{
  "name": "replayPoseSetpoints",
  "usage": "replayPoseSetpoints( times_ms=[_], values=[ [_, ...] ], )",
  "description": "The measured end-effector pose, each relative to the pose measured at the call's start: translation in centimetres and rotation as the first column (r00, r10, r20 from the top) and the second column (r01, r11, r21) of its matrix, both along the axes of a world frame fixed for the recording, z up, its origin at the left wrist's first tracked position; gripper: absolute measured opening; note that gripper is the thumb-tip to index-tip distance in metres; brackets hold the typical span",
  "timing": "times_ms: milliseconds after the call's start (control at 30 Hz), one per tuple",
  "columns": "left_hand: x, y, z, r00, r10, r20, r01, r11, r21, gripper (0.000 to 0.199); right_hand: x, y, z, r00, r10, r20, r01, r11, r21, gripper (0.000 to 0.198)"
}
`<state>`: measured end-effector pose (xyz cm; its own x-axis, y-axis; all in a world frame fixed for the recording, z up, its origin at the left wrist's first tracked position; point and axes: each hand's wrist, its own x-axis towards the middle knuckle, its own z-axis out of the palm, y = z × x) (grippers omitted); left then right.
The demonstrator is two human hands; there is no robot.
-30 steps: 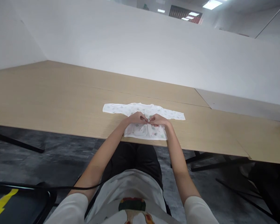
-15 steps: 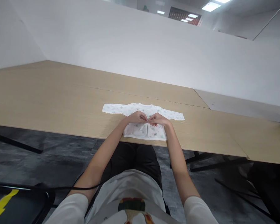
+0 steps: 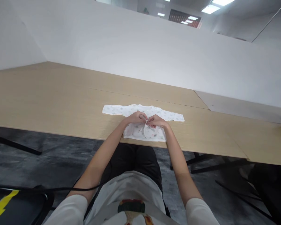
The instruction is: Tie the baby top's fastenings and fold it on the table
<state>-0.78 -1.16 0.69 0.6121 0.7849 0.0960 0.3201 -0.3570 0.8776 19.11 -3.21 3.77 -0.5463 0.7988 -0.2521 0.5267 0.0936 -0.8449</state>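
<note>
A small white long-sleeved baby shirt with a scattered print lies spread on the table, its sleeves stretched out to both sides and its neckline away from me. My left hand pinches the cloth at the middle of the front. Close beside it, my right hand grips the front edge, and the flap under it is lifted and curved. The fingertips of both hands nearly meet. What exactly lies between them, such as a fastener, is too small to make out.
The light wood table runs across the view, with a white partition behind it. A black chair with yellow tape stands at lower left. A black cable crosses near my left arm. Dark table legs show below.
The lower front of the shirt has shifted: its right flap now curves up at the middle, where gathered folds were. My right hand has moved slightly left. Both hands still pinch the cloth.
</note>
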Motion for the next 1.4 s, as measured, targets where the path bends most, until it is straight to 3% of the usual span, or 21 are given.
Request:
replayPoseSetpoints(
  times_ms=[167,333,600,733,800,867,933,1000,1033,1067,1133,1267,1333,1400],
  values=[
    [0.1,0.0,-0.1,1.000,0.009,-0.013,-0.008,0.999,0.048,0.035,-0.1,-0.1,0.2,1.000,0.014,-0.001,-0.014,1.000,0.008,0.017],
    [0.1,0.2,-0.2,0.999,-0.046,-0.014,0.046,0.997,0.065,0.027,0.2,0.0,0.2,1.000,-0.008,-0.009,0.007,1.000,-0.024,0.016],
    [-0.1,0.4,-0.6,0.982,0.037,-0.186,0.005,0.975,0.221,0.020,-0.1,0.0,0.0,0.992,-0.020,0.127,0.023,1.000,-0.022,0.021],
    [-0.3,0.5,-0.3,0.981,0.032,-0.193,0.011,0.975,0.222,0.027,-0.3,0.1,-0.5,0.980,-0.076,0.186,0.068,0.997,0.048,0.026],
    [-1.1,0.9,0.2,0.972,0.087,-0.216,-0.031,0.968,0.247,0.032,0.1,0.6,-0.7,0.970,-0.140,0.197,0.118,0.985,0.122,0.025],
    [-2.7,1.8,0.7,0.956,0.203,-0.212,-0.137,0.947,0.290,0.035,1.2,1.7,-0.7,0.939,-0.301,0.166,0.256,0.934,0.248,0.021],
    [-5.1,3.0,1.0,0.908,0.365,-0.205,-0.277,0.891,0.359,0.037,3.4,3.4,-0.6,0.848,-0.515,0.124,0.425,0.802,0.420,0.020],
    [-8.0,4.2,1.1,0.786,0.549,-0.284,-0.388,0.796,0.464,0.037,6.1,5.2,-0.6,0.736,-0.657,0.163,0.463,0.664,0.588,0.023],
    [-9.5,4.7,1.0,0.696,0.621,-0.361,-0.417,0.759,0.500,0.037,7.6,6.0,-0.8,0.696,-0.681,0.227,0.422,0.645,0.638,0.026],
    [-10.8,5.0,0.8,0.618,0.657,-0.432,-0.424,0.741,0.520,0.037,9.0,6.7,-1.1,0.668,-0.674,0.314,0.361,0.663,0.655,0.029],
    [-12.9,5.1,0.3,0.535,0.672,-0.512,-0.404,0.735,0.544,0.036,11.2,7.4,-2.0,0.602,-0.643,0.473,0.253,0.715,0.651,0.035],
    [-14.7,4.4,-0.1,0.556,0.656,-0.510,-0.364,0.744,0.560,0.030,12.8,7.4,-2.8,0.500,-0.589,0.635,0.077,0.761,0.644,0.035],
    [-14.8,4.3,0.8,0.531,0.669,-0.521,-0.383,0.737,0.557,0.029,12.7,7.2,-1.9,0.481,-0.543,0.688,0.019,0.791,0.611,0.032],
    [-14.6,4.6,2.6,0.478,0.706,-0.523,-0.399,0.705,0.587,0.030,12.7,7.3,0.1,0.471,-0.556,0.685,0.004,0.778,0.629,0.032]
  ],
)
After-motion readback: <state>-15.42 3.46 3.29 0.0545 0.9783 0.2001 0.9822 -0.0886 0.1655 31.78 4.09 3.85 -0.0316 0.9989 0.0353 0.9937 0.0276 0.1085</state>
